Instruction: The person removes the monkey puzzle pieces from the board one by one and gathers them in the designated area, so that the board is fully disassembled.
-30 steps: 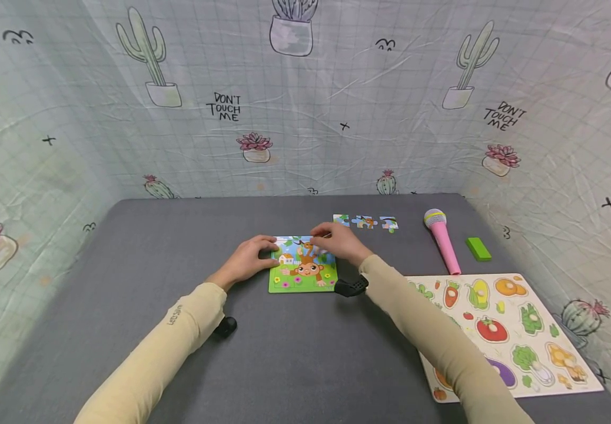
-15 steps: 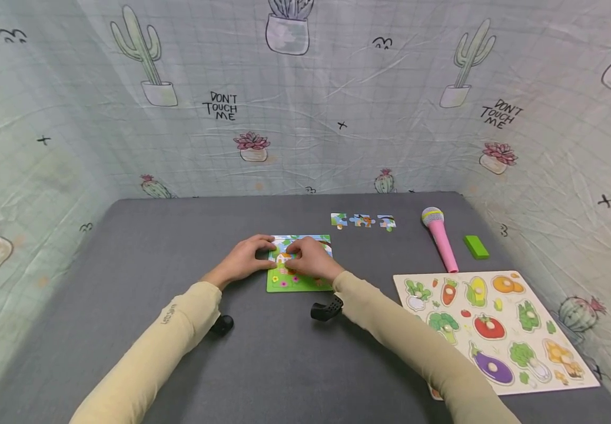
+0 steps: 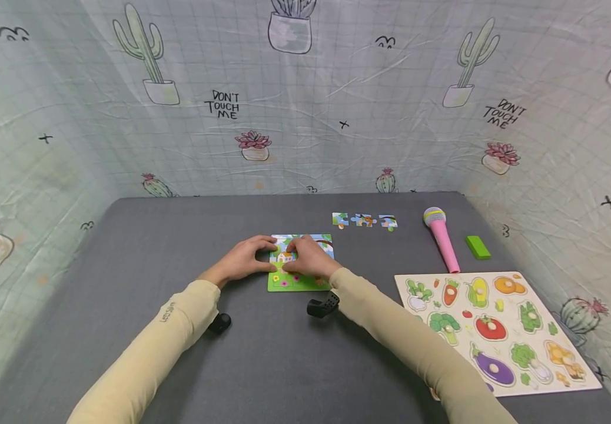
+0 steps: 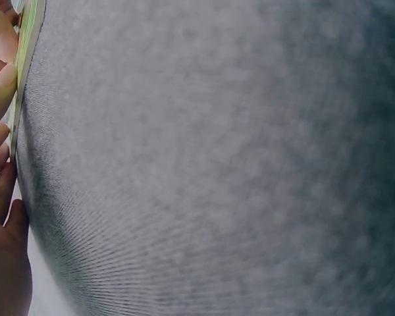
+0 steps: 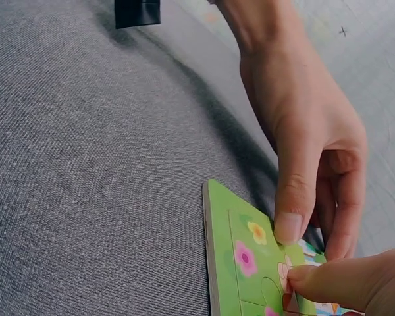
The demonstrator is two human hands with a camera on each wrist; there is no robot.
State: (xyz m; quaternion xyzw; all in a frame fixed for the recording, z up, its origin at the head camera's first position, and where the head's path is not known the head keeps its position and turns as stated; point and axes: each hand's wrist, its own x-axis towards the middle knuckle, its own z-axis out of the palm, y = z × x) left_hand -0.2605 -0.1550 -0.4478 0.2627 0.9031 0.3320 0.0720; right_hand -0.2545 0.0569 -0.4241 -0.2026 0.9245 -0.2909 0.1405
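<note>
A green picture puzzle board (image 3: 300,287) with flowers, a house and a tree branch lies flat on the table. My left hand (image 3: 242,259) holds its left edge, thumb and fingers spread along that side. The right hand (image 3: 312,259) reaches across the board, its thumb and forefinger bent around a puzzle piece (image 3: 285,257) with a house on it, at the left middle. Close up in the right wrist view, the right thumb (image 5: 336,280) touches the board's face near pink and yellow flowers. Much of the picture is hidden under the right hand.
Three loose jigsaw pieces (image 3: 364,220) lie in a row behind the board. Further right are a pink toy microphone (image 3: 445,244) and a green block (image 3: 477,247). A vegetable peg board (image 3: 464,321) lies at the right, partly under the right sleeve (image 3: 406,347).
The right hand has moved left and slightly toward me, from the board's upper right to its left middle. It hardly moves in the last half second. The left hand stays at the edge.
</note>
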